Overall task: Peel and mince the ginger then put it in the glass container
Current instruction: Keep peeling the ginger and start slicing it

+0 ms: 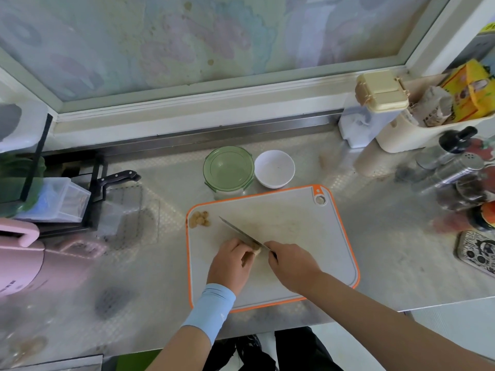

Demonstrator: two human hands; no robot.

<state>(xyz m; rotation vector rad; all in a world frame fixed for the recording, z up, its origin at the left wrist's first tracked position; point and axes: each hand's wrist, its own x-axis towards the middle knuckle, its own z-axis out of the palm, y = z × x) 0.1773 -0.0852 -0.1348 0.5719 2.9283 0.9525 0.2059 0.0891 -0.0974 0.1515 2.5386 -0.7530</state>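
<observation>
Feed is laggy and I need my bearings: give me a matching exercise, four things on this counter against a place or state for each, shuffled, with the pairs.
Things
1 knife
2 scrap pile
3 glass container
4 white bowl

Place or state
A far left corner of the cutting board
B gripped in the right hand, blade over the board
C behind the board, green lid on
D right of the container, open top

Pairs: 1-B, 2-A, 3-C, 4-D

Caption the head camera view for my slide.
Left hand steadies ginger while right hand slices it with knife on cutting board.
</observation>
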